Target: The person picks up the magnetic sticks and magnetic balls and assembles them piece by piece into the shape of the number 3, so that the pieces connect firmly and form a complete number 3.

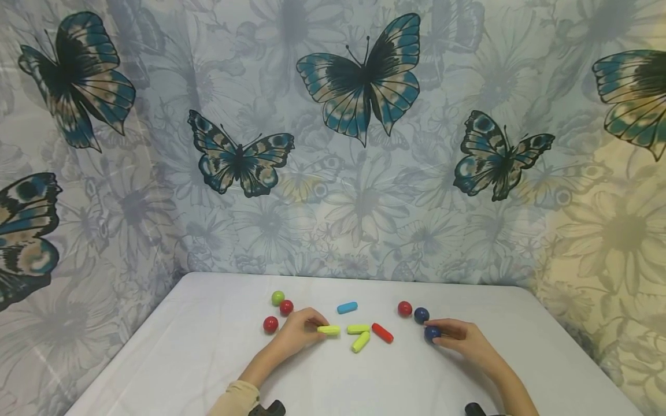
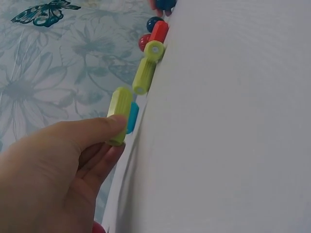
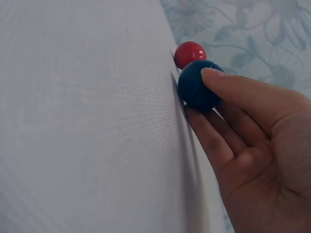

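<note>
Between thumb and fingers my left hand (image 1: 299, 334) pinches a yellow-green ridged stick (image 1: 329, 330), also seen close up in the left wrist view. Just right of it lie two more sticks of that colour (image 1: 358, 329) (image 1: 361, 341), one flat across and one slanted, with a red stick (image 1: 382, 333) beside them. A blue stick (image 1: 347, 307) lies farther back. On the right, my right hand (image 1: 463, 338) pinches a dark blue ball (image 3: 197, 87) by its sides. Another dark blue ball (image 1: 421, 315) and a red ball (image 1: 404, 309) sit just behind that hand.
Left of my left hand, two red balls (image 1: 270, 325) (image 1: 286, 307) and a green ball (image 1: 278, 298) rest on the white table (image 1: 208, 323). A butterfly-patterned cloth (image 1: 364, 231) hangs behind the table's back edge.
</note>
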A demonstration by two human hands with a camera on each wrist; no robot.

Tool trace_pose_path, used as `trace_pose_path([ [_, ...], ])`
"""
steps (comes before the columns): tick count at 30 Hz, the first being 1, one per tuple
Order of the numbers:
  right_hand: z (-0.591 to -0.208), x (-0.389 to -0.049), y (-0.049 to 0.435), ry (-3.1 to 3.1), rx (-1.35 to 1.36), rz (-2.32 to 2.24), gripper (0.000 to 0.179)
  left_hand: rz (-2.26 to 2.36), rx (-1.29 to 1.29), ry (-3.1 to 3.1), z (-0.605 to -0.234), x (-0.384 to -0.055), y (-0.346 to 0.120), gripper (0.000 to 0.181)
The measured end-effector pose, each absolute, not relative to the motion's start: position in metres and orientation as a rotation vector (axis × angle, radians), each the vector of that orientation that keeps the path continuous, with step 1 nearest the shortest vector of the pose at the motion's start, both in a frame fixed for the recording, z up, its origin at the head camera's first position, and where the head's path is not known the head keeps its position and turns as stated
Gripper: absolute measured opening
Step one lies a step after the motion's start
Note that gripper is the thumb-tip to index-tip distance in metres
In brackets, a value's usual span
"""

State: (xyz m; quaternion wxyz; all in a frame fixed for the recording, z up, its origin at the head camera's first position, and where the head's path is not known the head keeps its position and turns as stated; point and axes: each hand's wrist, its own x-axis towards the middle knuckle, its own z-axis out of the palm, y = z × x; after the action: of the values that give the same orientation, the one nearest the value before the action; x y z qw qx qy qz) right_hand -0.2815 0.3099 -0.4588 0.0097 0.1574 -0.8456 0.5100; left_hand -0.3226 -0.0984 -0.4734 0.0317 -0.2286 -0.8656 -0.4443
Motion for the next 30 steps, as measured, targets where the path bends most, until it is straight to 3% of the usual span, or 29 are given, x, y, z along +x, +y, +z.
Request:
trace_pose_path([
  [30,-0.455,-0.284,0.286,-2.649,0.545,1.654,0.042,-1.606,-1.011,-2.619,-0.468,-0.305,-0.064,0.020],
])
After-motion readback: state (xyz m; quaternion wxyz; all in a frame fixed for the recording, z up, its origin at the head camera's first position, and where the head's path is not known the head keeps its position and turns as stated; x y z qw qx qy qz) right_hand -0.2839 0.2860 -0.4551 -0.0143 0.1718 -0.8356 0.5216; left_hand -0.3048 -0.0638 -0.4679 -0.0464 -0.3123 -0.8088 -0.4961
